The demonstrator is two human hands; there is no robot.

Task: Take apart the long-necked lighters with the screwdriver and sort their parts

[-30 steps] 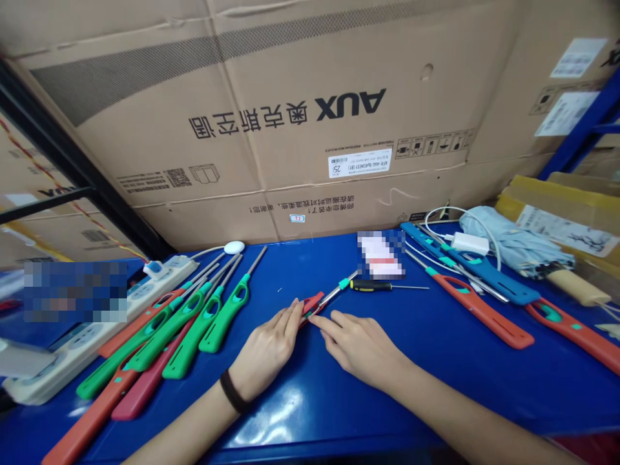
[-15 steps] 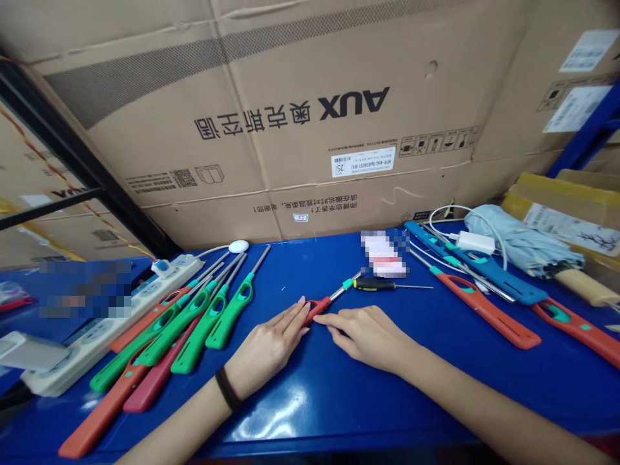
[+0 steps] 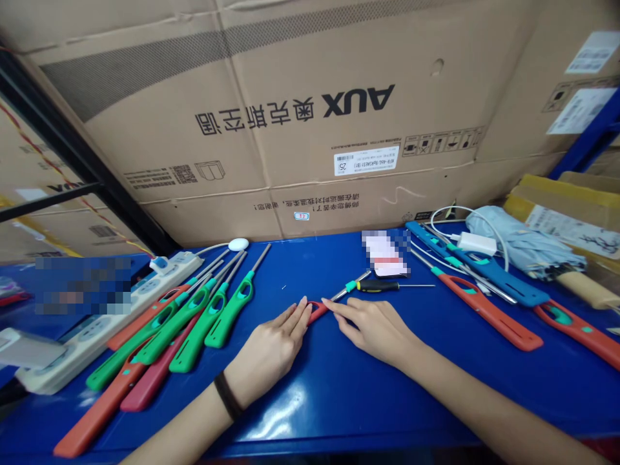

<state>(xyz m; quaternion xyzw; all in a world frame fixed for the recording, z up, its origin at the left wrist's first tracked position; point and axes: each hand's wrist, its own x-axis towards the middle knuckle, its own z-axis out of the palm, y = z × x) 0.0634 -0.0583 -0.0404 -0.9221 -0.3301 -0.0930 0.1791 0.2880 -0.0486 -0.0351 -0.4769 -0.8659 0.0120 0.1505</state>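
Well, the left hand [image 3: 268, 354] and right hand [image 3: 374, 330] touch a red lighter [image 3: 317, 312]; grip unclear; an AUX carton [image 3: 300, 135] stands behind.

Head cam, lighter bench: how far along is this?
Done-looking: green and red utility lighters lie grouped at left, nozzles pointing away. In hand: a red lighter sits between the left hand and right hand, beside a screwdriver. Left: orange and blue lighters lie apart at right. Neither group visibly shows finished work.
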